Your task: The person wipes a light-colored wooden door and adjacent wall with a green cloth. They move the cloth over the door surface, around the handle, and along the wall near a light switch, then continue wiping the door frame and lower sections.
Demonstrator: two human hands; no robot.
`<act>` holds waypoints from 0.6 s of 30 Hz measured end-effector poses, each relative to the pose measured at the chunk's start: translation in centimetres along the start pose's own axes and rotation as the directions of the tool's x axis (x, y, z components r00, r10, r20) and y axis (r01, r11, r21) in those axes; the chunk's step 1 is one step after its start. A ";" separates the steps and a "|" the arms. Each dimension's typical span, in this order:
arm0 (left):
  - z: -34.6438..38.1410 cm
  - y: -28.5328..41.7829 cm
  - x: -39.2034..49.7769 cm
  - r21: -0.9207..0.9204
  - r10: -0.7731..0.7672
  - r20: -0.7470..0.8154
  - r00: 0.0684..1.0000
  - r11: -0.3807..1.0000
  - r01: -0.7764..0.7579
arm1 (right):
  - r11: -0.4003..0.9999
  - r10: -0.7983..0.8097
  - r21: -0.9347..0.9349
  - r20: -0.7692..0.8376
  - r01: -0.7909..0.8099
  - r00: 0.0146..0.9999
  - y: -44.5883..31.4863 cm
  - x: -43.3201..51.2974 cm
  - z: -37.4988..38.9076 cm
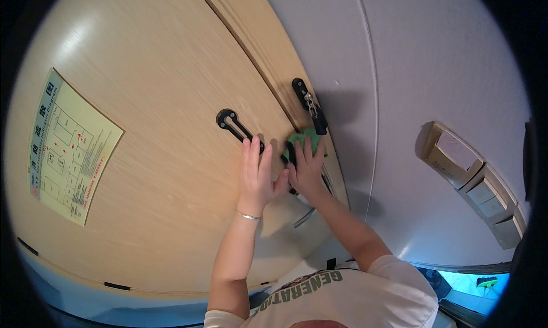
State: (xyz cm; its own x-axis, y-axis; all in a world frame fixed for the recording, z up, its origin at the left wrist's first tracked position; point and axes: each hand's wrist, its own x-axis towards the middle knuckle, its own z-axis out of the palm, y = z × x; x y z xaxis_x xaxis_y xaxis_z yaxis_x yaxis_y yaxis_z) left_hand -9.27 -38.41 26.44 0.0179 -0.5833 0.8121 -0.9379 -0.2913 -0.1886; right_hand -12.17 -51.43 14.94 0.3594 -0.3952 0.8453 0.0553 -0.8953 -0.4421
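My left hand [258, 174] rests on the light wood-grain door [180, 208], fingers stretched out and nothing held. Its fingertips lie at the lower end of a black slotted door-guard plate [231, 121]. A thin silver-coloured bracelet [248, 216] circles that wrist. Just to the right, my right hand [307, 169] presses a green cloth [305, 135] with a dark part against the door's edge by the frame. Right above the cloth hangs the black swing arm [309, 105] of the door guard, fixed to the wooden frame [257, 54]. A metal lever handle [305, 218] shows below, partly hidden by my right forearm.
A yellow fire evacuation diagram [72, 148] is fixed to the door at the left. On the grey wall at the right are a card-switch holder [449, 156] and light switches [490, 199]. A green-and-black brush head [487, 281] lies at the far lower right.
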 end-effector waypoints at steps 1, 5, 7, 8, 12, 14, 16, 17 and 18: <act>0.0 0.0 0.0 -0.002 0.004 0.000 1.000 1.000 -0.004 | 1.000 0.002 -0.023 0.025 -0.001 1.000 0.1 0.9 0.5; -0.4 0.1 -0.2 -0.025 0.007 0.030 1.000 1.000 -0.006 | 0.996 0.043 0.084 -0.121 -0.033 0.992 0.4 2.4 1.8; -0.6 0.2 -0.6 -0.037 -0.006 0.065 0.998 0.999 0.009 | 0.984 0.151 0.122 -0.206 -0.128 0.967 0.1 1.7 1.8; -0.8 0.3 -1.0 -0.037 -0.016 0.092 0.996 0.999 0.019 | 0.967 0.242 0.135 -0.216 -0.217 0.946 -0.2 1.2 1.6; -1.8 0.0 -2.6 -0.015 -0.006 0.125 0.992 1.000 0.008 | 0.935 0.338 0.174 -0.165 -0.310 0.927 -1.8 1.9 1.1; -1.8 -0.4 -3.1 -0.008 0.019 0.092 0.996 1.000 -0.018 | 0.945 0.286 0.203 -0.145 -0.255 0.947 -2.2 3.6 1.0; -1.5 -0.5 -3.6 0.001 0.025 0.072 0.997 1.000 -0.025 | 0.943 0.289 0.212 -0.139 -0.257 0.947 -2.4 4.9 1.1; -1.3 -0.5 -3.7 0.008 0.019 0.069 0.997 1.000 -0.019 | 0.954 0.271 0.165 -0.114 -0.251 0.956 -2.4 5.0 1.2; -1.2 -0.6 -3.8 0.016 0.015 0.064 0.998 1.000 -0.016 | 0.955 0.266 0.163 -0.109 -0.247 0.958 -2.2 4.8 1.4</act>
State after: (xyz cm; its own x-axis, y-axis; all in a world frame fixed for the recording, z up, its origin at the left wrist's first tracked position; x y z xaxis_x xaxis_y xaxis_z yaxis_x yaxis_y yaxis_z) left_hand -9.21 -35.15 24.12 0.0260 -0.6350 0.7721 -0.9324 -0.2940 -0.2104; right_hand -9.31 -51.05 19.53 0.2572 -0.6392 0.7248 0.1160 -0.7242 -0.6798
